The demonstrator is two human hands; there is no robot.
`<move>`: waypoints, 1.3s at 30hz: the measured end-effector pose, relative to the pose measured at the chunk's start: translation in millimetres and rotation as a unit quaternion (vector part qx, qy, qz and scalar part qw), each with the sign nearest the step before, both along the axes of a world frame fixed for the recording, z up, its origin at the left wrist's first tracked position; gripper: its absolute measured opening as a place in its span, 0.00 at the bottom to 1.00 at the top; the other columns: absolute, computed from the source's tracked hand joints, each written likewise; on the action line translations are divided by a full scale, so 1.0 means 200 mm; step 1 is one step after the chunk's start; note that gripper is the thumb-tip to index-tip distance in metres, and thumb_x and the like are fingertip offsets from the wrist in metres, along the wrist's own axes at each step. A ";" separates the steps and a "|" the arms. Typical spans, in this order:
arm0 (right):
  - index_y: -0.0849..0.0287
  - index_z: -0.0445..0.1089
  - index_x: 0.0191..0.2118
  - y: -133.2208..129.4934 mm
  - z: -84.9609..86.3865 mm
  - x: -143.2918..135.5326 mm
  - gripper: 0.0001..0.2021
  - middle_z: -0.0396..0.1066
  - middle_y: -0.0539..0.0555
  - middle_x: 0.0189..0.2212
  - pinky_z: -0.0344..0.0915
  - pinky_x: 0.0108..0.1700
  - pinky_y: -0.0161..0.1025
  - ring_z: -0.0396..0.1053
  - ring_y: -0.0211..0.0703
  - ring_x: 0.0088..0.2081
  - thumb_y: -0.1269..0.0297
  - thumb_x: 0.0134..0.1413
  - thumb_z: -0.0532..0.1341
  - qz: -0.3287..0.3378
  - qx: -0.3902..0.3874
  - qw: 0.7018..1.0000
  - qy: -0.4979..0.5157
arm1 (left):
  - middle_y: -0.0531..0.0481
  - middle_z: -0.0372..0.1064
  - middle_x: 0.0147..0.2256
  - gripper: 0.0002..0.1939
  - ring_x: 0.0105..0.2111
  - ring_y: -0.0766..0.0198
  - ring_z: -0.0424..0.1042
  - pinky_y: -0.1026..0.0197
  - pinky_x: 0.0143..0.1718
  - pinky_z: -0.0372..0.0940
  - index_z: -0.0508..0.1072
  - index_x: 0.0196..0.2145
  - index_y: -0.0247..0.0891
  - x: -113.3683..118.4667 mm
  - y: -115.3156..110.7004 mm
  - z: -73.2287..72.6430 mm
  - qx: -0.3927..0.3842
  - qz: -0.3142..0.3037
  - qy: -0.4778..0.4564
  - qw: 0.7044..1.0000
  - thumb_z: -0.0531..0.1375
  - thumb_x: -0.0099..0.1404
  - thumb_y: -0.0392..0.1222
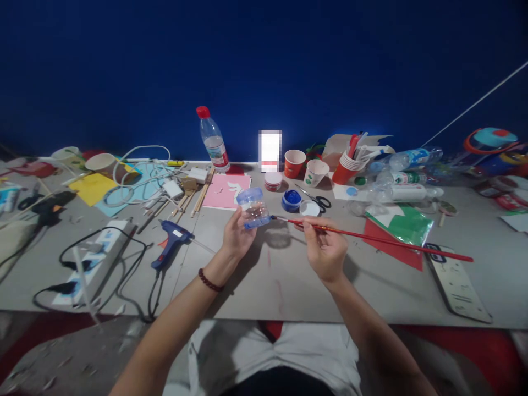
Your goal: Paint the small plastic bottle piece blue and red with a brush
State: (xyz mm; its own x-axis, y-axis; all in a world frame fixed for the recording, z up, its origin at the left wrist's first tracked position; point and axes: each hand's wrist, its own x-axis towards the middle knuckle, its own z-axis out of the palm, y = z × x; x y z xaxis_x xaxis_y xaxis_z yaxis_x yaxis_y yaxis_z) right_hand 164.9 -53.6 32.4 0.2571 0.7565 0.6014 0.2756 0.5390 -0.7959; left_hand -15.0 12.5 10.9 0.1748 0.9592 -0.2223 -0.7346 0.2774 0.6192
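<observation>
My left hand (238, 235) holds a clear plastic piece (254, 210) with blue at its top and along its lower edge, lifted above the table. In my right hand (325, 247) is a long red paintbrush (371, 236), pinched near its front. The dark brush tip is at the lower right edge of the plastic piece; whether they touch is hard to tell. Just behind the brush stands an open jar of blue paint (291, 200), with a white lid (309, 208) beside it.
Behind are a capped bottle (215, 146), paper cups (295, 164) and scissors (322, 202). A blue glue gun (171, 242) and power strip (97, 258) lie left. Plastic bottles (408, 192), green packet (406, 223) and a phone (457, 286) are right.
</observation>
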 end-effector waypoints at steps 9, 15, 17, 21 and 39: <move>0.55 0.73 0.48 -0.02 -0.05 -0.03 0.14 0.80 0.58 0.41 0.80 0.45 0.47 0.79 0.48 0.43 0.78 0.59 0.60 -0.013 0.095 0.993 -0.062 | 0.46 0.80 0.38 0.14 0.43 0.58 0.78 0.56 0.55 0.66 0.80 0.38 0.36 0.02 0.00 0.01 -0.005 0.018 0.015 1.000 0.59 0.67 0.49; 0.57 0.72 0.48 -0.06 -0.04 -0.07 0.15 0.80 0.59 0.40 0.80 0.43 0.48 0.80 0.48 0.43 0.79 0.58 0.60 0.008 0.127 0.988 -0.090 | 0.48 0.80 0.38 0.14 0.46 0.55 0.76 0.54 0.52 0.66 0.81 0.35 0.40 0.03 0.00 -0.03 0.045 0.050 0.107 0.992 0.66 0.60 0.53; 0.57 0.72 0.48 -0.06 -0.03 -0.09 0.16 0.80 0.59 0.40 0.80 0.42 0.47 0.80 0.48 0.42 0.81 0.58 0.59 0.029 0.128 0.988 -0.087 | 0.48 0.80 0.39 0.16 0.45 0.55 0.76 0.55 0.52 0.66 0.81 0.34 0.41 0.03 0.00 -0.03 0.064 0.064 0.135 0.987 0.69 0.56 0.54; 0.58 0.72 0.48 -0.05 -0.02 -0.10 0.17 0.80 0.60 0.41 0.80 0.44 0.47 0.80 0.48 0.44 0.82 0.57 0.59 0.058 0.129 0.984 -0.106 | 0.46 0.80 0.38 0.19 0.42 0.57 0.76 0.56 0.49 0.65 0.81 0.34 0.38 0.04 -0.01 -0.03 0.082 0.079 0.160 0.980 0.72 0.50 0.54; 0.56 0.72 0.49 -0.02 -0.01 -0.06 0.19 0.80 0.59 0.39 0.80 0.42 0.46 0.80 0.48 0.42 0.82 0.55 0.60 0.007 0.168 0.975 -0.143 | 0.48 0.79 0.36 0.14 0.40 0.57 0.76 0.55 0.51 0.65 0.79 0.33 0.38 0.04 -0.01 -0.05 0.031 0.074 0.155 0.985 0.68 0.58 0.52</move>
